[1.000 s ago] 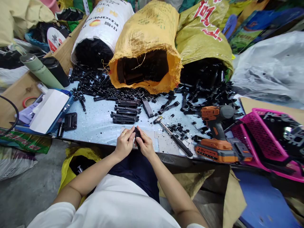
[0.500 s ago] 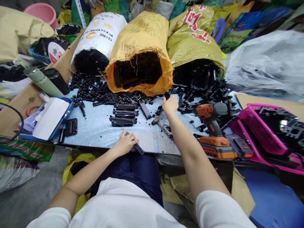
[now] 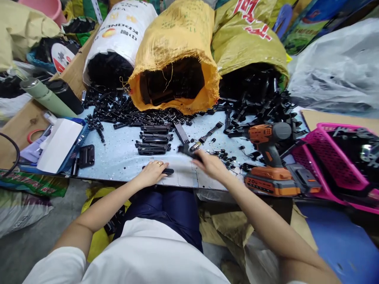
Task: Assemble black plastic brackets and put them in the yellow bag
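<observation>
Near the table's front edge, my left hand [image 3: 154,172] is closed over a slim black plastic bar [image 3: 169,171], whose end pokes out to the right. My right hand [image 3: 211,163], slightly smeared by motion, grips a black plastic clip-like part [image 3: 186,151] above the work surface. Just behind that part lies what looks like a screwdriver handle [image 3: 195,146], partly covered. A flat grey-black forked piece [image 3: 181,133] rests farther back. To its left, several assembled black parts [image 3: 154,148] lie in a stacked row.
An orange cordless drill [image 3: 268,157] stands at the right, by a pink basket [image 3: 340,165] of black parts. Loose black parts spill from a yellow sack [image 3: 177,43] and its neighbours. At left sit a blue tray [image 3: 63,167] and a green bottle [image 3: 47,96].
My right hand has come back toward the front from the pile, bringing a black clip-like part. My left hand has turned its bar flatter, more side-on, at the table edge. The view has shifted slightly.
</observation>
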`<state>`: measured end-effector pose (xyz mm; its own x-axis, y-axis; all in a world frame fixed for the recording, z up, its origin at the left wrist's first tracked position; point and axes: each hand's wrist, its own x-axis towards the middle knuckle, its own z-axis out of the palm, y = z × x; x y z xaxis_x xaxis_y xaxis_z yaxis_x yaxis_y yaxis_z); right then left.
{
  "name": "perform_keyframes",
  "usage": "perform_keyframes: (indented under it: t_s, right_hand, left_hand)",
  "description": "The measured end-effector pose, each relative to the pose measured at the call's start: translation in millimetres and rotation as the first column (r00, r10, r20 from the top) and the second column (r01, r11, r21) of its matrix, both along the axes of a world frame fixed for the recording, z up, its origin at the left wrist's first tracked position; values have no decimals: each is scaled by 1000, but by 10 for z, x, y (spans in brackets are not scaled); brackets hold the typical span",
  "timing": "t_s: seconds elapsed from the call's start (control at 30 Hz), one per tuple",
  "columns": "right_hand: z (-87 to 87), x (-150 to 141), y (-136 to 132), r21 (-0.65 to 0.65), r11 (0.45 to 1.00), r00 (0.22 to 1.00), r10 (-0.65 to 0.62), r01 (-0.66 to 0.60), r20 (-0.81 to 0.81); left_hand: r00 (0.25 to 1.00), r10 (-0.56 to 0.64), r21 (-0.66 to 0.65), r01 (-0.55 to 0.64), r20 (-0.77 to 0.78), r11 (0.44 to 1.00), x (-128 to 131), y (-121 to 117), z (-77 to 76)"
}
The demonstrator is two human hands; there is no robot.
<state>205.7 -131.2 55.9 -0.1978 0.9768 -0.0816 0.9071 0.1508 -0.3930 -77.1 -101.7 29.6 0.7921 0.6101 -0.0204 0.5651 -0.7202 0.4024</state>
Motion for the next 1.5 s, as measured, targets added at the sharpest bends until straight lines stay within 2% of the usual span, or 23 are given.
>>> perform_keyframes:
  t_s: [0.07, 0.13, 0.23, 0.3, 0.47, 0.6, 0.73, 0.9, 1.07, 1.2, 1.3, 1.4, 1.47, 1.5]
  right_hand:
    - [-8, -174, -326, -45, 962, 961, 270, -268, 56]
    - [-72, -325, -516, -52, 923, 911, 384, -381, 148]
    - [-172, -481, -596, -63, 933, 895, 357, -353, 266]
    - [-173, -543, -594, -55, 948, 897, 314, -313, 309]
    - [30, -646, -632, 21, 965, 893, 235, -262, 383]
    - [165, -714, -679, 29, 969, 896, 214, -244, 390]
    - [213, -746, -703, 19, 968, 895, 222, -248, 387]
    - [233, -730, -668, 4, 972, 892, 214, -235, 399]
    - [276, -670, -562, 14, 944, 863, 295, -330, 411]
    - [151, -525, -475, 28, 926, 857, 337, -376, 389]
    - [-100, -347, -451, 113, 909, 876, 344, -400, 337]
    - [-347, -209, -513, 254, 907, 922, 263, -337, 285]
    - [-431, -149, -590, 308, 905, 943, 222, -293, 246]
    - [-444, -114, -625, 326, 907, 954, 199, -266, 224]
  left_hand:
    - [999, -47, -41, 47, 9, 998, 47, 27, 15]
    - [998, -70, -59, 69, 0, 996, 97, 34, 49]
    - [997, -69, -51, 67, -30, 996, 160, 13, 95]
    - [997, -74, -43, 73, -24, 996, 180, -8, 103]
    - [995, -58, -39, 61, 76, 997, 137, -33, 71]
    - [990, -64, -26, 68, 127, 997, 71, -33, 96]
    - [982, -89, -12, 92, 169, 996, 37, -41, 107]
    - [976, -86, 40, 80, 198, 996, 54, -74, 8]
    - [982, -93, 54, 85, 165, 995, 55, -81, -61]
    - [994, -77, 22, 75, 81, 997, 84, -69, -14]
    - [991, -132, -1, 132, 33, 991, 360, 2, 89]
    - [984, -153, 34, 150, 88, 988, 984, 191, 210]
    - [998, -58, 40, 57, 40, 998, 1492, 376, 272]
    - [999, 33, 32, -31, -40, 999, 1726, 475, 291]
